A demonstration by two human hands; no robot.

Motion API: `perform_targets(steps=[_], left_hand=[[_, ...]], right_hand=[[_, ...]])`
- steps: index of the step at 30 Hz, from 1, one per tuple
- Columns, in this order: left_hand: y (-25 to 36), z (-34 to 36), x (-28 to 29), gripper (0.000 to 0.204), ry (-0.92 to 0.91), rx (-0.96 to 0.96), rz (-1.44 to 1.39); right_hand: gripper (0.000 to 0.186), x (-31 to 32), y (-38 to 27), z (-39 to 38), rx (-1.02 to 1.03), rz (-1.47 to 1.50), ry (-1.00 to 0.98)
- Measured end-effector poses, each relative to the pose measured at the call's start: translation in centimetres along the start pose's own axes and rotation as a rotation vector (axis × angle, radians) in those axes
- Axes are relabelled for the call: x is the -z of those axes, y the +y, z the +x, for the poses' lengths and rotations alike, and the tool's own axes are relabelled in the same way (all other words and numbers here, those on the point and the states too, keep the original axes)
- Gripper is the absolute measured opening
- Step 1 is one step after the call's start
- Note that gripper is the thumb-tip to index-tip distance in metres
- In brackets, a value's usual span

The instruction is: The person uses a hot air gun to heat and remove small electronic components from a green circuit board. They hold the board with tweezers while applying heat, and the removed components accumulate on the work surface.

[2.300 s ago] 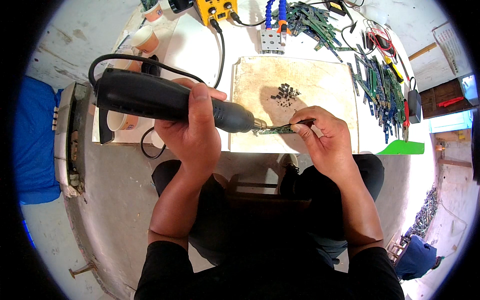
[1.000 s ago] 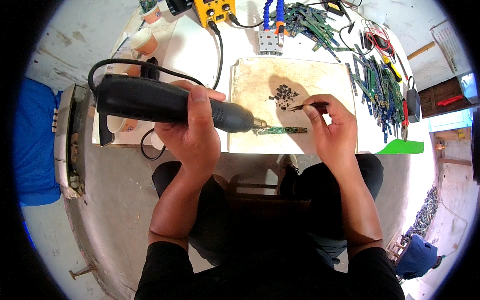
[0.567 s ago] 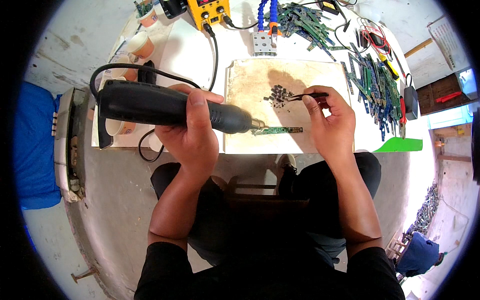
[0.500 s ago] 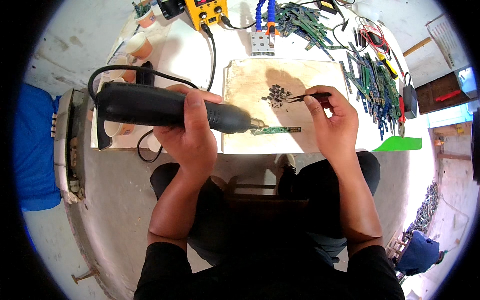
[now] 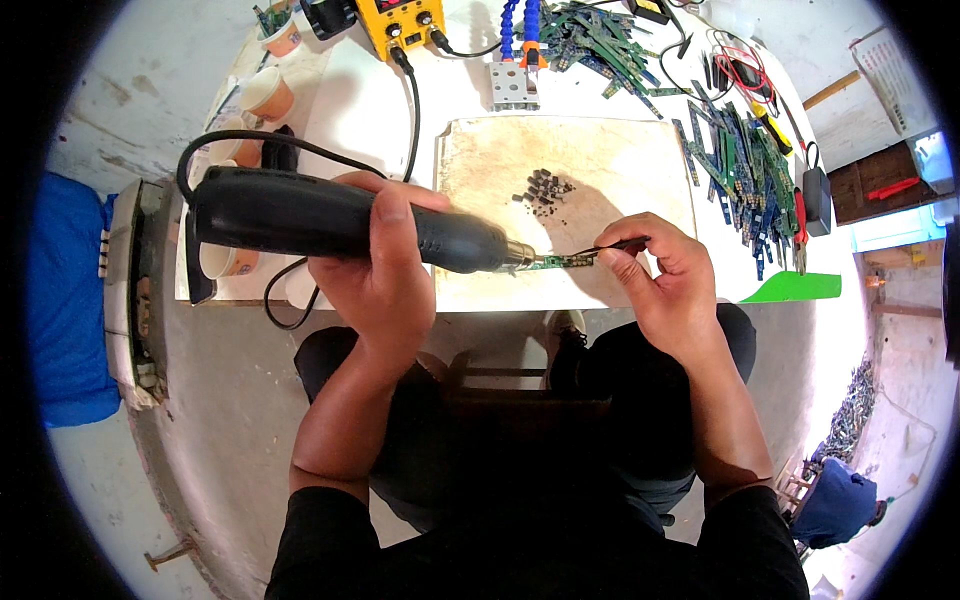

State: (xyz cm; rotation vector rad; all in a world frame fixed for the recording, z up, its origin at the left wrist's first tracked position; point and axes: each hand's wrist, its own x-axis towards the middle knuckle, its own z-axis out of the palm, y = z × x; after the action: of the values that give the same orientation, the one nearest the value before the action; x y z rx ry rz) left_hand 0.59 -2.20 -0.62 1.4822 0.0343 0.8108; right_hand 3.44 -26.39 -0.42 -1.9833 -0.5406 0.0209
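Note:
My left hand point(image 5: 375, 255) is wrapped round a black hot air gun point(image 5: 300, 218), its metal nozzle over the left end of a narrow green circuit board strip point(image 5: 572, 262). That strip lies near the front edge of a pale wooden board point(image 5: 470, 160). Pinched in my right hand point(image 5: 665, 285) is a pair of dark tweezers point(image 5: 622, 245), tips down at the strip close to the nozzle. Whether the tips grip anything is too small to tell. Beyond the strip sits a small pile of black chips point(image 5: 543, 188).
A yellow soldering station point(image 5: 400, 28) stands at the back, its cable looping to the left. Paper cups point(image 5: 266, 95) line the left side. Heaps of circuit board strips point(image 5: 745, 180) lie at the right and back. A metal block point(image 5: 514, 88) with blue hoses stands behind the board.
My right hand has brought the tweezers from the chip pile down toward me to the strip. The gun's nozzle has shifted slightly right, over the strip.

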Motion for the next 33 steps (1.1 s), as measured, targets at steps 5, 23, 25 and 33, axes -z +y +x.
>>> perform_targets(steps=[5,23,25,33], left_hand=[[-0.07,-0.35,-0.16,0.015,-0.043,0.03,-0.102],[-0.38,-0.26,0.16,0.025,-0.048,-0.02,-0.04],[-0.43,-0.22,0.01,0.025,-0.041,-0.024,-0.04],[-0.36,-0.25,0.1,0.025,-0.05,-0.033,-0.027]], right_hand=[[0.008,0.15,0.27,-0.12,0.022,-0.029,-0.026],[0.007,-0.31,-0.13,0.07,0.051,-0.056,-0.01],[0.008,-0.1,0.3,0.06,0.061,-0.079,-0.026],[0.008,-0.17,0.05,-0.05,0.021,-0.059,-0.045]])
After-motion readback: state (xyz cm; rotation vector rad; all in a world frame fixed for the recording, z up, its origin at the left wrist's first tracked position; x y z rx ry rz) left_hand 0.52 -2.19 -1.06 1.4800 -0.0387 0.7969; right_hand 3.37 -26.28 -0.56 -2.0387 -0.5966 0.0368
